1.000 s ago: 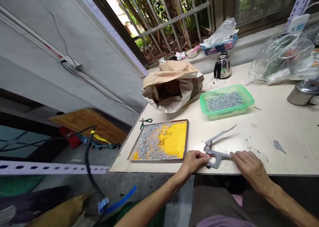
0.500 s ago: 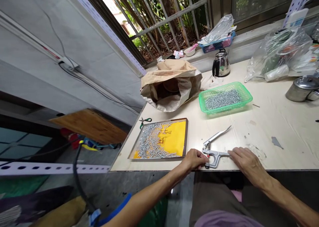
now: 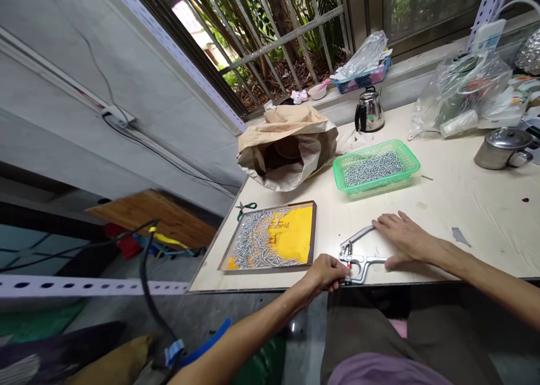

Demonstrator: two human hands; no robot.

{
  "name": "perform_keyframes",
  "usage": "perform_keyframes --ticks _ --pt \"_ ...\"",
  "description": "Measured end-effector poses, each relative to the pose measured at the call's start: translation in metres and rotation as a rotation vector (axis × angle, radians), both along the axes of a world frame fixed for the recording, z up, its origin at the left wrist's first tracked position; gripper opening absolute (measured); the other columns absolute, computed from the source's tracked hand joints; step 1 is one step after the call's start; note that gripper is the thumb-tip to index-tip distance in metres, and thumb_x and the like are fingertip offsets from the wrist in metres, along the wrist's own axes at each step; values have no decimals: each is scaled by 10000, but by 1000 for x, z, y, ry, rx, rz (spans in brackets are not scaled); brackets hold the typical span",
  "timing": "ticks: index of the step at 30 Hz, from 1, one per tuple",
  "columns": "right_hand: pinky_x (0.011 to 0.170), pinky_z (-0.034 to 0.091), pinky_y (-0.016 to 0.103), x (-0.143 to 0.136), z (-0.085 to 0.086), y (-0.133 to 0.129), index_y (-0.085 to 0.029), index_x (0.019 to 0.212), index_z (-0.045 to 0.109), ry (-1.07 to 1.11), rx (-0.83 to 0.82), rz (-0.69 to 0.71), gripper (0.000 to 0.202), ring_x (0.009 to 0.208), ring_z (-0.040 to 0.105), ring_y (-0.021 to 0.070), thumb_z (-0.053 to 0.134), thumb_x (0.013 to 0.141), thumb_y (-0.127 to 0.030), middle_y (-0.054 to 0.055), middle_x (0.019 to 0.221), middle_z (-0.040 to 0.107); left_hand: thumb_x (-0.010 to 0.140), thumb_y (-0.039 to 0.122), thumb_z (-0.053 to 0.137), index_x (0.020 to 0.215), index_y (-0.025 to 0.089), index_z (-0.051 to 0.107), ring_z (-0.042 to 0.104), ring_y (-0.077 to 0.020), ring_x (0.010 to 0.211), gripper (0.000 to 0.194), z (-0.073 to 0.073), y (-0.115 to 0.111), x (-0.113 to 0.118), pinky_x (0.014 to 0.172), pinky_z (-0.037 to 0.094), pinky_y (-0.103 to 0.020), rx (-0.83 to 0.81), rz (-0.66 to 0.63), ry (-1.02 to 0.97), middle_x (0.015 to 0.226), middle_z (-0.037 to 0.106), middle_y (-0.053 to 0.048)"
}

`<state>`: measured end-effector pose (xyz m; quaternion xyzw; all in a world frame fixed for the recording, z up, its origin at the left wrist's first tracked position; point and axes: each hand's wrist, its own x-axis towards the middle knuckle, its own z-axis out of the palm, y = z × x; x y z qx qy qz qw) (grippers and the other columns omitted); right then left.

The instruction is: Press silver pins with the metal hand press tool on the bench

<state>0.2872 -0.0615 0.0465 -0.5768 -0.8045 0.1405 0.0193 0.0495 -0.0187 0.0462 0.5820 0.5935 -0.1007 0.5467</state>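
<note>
A grey metal hand tool (image 3: 363, 262) with two spread handles lies at the table's front edge. My left hand (image 3: 327, 271) is closed in a pinch at the tool's jaw end, beside a small red part; what its fingertips hold is too small to make out. My right hand (image 3: 400, 238) spans the two handles, fingertips on the upper one and thumb at the end of the lower one. Left of the tool, a shallow tray (image 3: 313, 233) holds many small metal pins (image 3: 257, 241) over a yellow sheet printed with letters.
Behind are a green basket (image 3: 411, 174) of metal pins, an open brown paper bag (image 3: 253, 148) and a steel kettle (image 3: 373, 112). Green-handled scissors (image 3: 247, 209) lie behind the tray. A lidded metal pot (image 3: 502, 148) and plastic bags (image 3: 459, 92) stand at the right.
My right hand has moved from the lower handle's end up across both handles, its fingers spreading. The upper handle sits a little lower. My left hand stays at the jaw end.
</note>
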Motion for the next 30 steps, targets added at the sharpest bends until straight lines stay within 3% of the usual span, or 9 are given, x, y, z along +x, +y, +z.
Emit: perform_keyframes --ticks 3,5,8,10,12,15,19,26,30 --pt "939 367 483 -4 9 0 -90 1215 533 0 -20 -10 865 1071 487 348 810 512 -510 191 1155 550 754 316 639 635 124 611 412 -62 368 228 3 -2 -1 417 317 -188 1 -29 42 390 441 74" --pt "855 416 419 -6 15 -2 -96 1091 599 -7 -42 -11 711 991 506 314 805 544 -500 166 1071 568 767 329 631 614 129 607 457 -82 420 253 6 -5 -2 461 355 -204 101 -95 100 430 475 52" --pt "795 425 379 -8 18 -7 -114 953 636 -12 -41 -12 501 926 511 276 790 613 -447 132 991 573 798 328 615 685 146 632 570 -149 655 215 6 -12 2 615 435 -251 547 -261 140 646 604 -11" --pt "786 421 362 -8 18 -11 -125 908 638 4 -22 -10 407 895 512 254 780 648 -405 116 964 572 804 331 629 860 172 642 573 -198 857 170 3 -15 11 736 457 -296 842 -433 64 865 642 -43" --pt "777 420 346 -8 17 -14 -129 919 632 41 5 -3 382 880 507 239 764 675 -392 110 957 566 783 351 667 1071 189 581 525 -234 1010 341 -2 -14 27 829 456 -346 982 -621 -56 1076 611 -74" --pt "759 425 343 -6 15 -19 -124 986 614 75 19 -8 467 875 498 243 777 652 -407 110 958 562 747 399 706 1233 177 452 488 -252 1062 591 -9 -7 51 895 443 -392 1005 -807 -170 1199 551 -102" --pt "749 429 347 -4 16 -25 -104 1009 600 1 6 -58 518 886 505 257 816 598 -334 124 976 574 710 409 740 1228 125 438 499 -264 1002 663 -8 4 65 864 446 -399 962 -924 -114 1097 569 -118" --pt "665 390 278 -4 0 -29 -174 823 593 -6 78 -58 38 790 531 185 615 797 -159 51 832 584 869 320 573 906 167 596 506 -213 924 159 -9 1 66 783 438 -332 969 -968 -33 898 573 -58" --pt "636 379 268 -6 -12 -28 -186 771 574 18 124 -55 164 739 523 166 463 880 -132 40 781 569 886 282 546 840 166 606 519 -198 891 138 -12 3 69 763 445 -313 958 -946 -41 858 587 -51"
